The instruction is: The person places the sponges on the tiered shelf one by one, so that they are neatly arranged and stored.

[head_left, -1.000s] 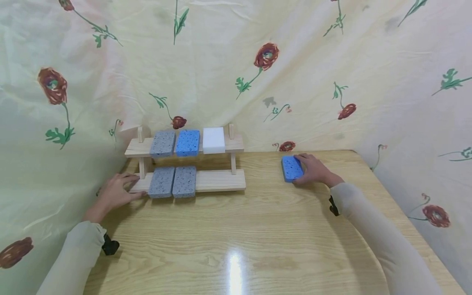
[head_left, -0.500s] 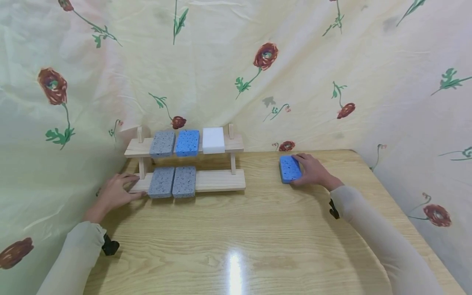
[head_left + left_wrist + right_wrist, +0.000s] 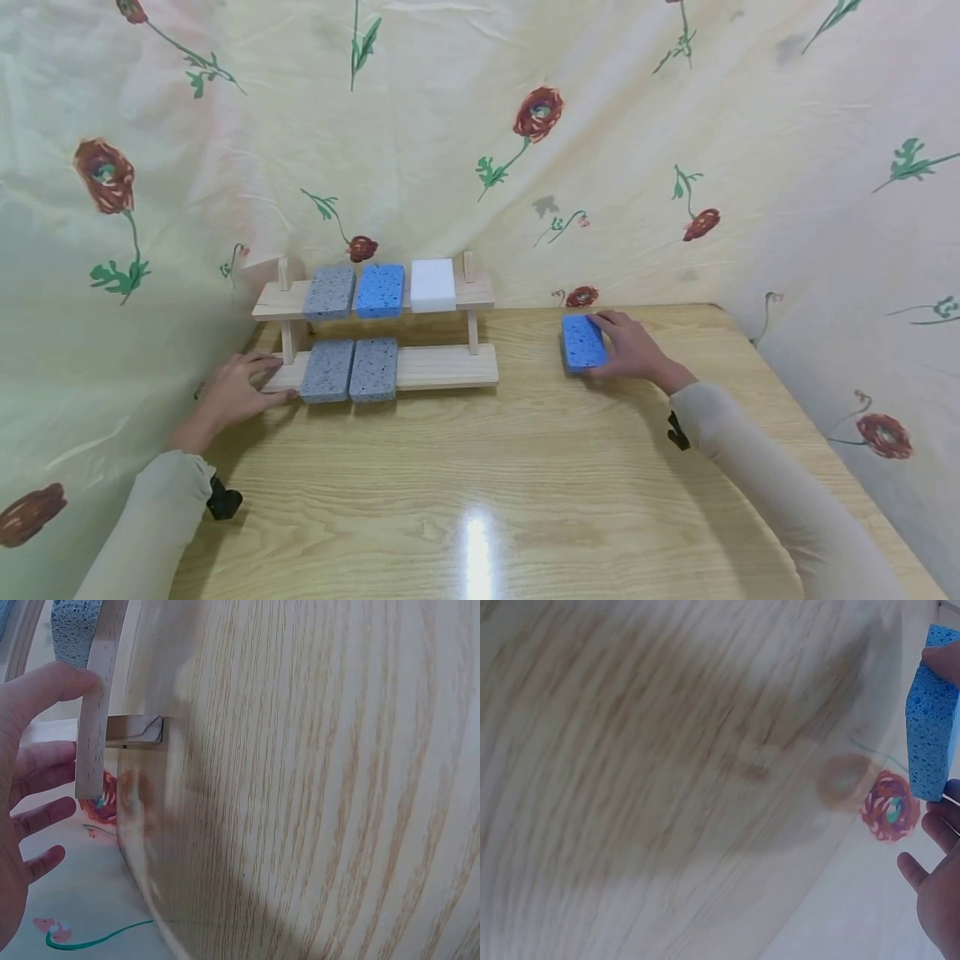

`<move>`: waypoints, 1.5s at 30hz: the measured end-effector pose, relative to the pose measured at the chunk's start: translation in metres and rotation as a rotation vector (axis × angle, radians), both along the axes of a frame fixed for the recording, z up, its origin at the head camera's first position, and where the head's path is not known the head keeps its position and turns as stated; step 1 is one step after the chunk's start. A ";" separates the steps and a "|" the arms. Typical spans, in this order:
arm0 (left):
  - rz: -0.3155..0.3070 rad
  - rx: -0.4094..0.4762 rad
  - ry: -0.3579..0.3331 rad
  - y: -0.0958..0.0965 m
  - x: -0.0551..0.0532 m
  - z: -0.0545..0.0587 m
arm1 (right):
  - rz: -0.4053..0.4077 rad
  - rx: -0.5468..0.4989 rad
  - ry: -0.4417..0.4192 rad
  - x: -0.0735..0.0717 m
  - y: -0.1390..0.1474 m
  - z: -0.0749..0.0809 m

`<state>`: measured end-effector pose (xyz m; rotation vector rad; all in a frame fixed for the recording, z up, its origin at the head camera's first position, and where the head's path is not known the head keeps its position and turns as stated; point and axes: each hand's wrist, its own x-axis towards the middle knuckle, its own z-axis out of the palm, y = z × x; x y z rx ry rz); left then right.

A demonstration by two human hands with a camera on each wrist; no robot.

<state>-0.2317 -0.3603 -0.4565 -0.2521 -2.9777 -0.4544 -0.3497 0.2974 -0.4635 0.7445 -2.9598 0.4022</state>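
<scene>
My right hand (image 3: 628,348) pinches a blue sponge (image 3: 581,343) between thumb and fingers, to the right of a two-tier wooden rack (image 3: 450,367). In the right wrist view the sponge (image 3: 931,727) appears lifted off the tabletop. My left hand (image 3: 231,390) grips the left end of the rack's lower board; in the left wrist view the thumb lies on one side of the board (image 3: 94,742) and fingers on the other. Two grey sponges (image 3: 327,372) (image 3: 373,370) lie side by side on that board. The upper board bears a grey sponge (image 3: 330,292), a blue sponge (image 3: 380,291) and a white sponge (image 3: 432,285).
A wood-grain table (image 3: 420,475) lies under everything. Flowered cloth (image 3: 420,167) hangs close behind the rack and along both sides. Upright posts (image 3: 472,332) join the rack's two boards. The lower board's right part (image 3: 442,365) is bare wood.
My right hand has shifted slightly left with the blue sponge, toward the rack. The left hand has kept its place on the lower board.
</scene>
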 end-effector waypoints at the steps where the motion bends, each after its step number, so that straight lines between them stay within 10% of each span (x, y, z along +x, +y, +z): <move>1: -0.001 0.000 0.002 0.000 0.000 0.000 | 0.004 0.000 0.006 0.001 -0.001 0.001; 45: -0.002 0.014 -0.004 -0.001 0.000 -0.001 | 0.142 -0.032 0.135 0.026 -0.041 0.013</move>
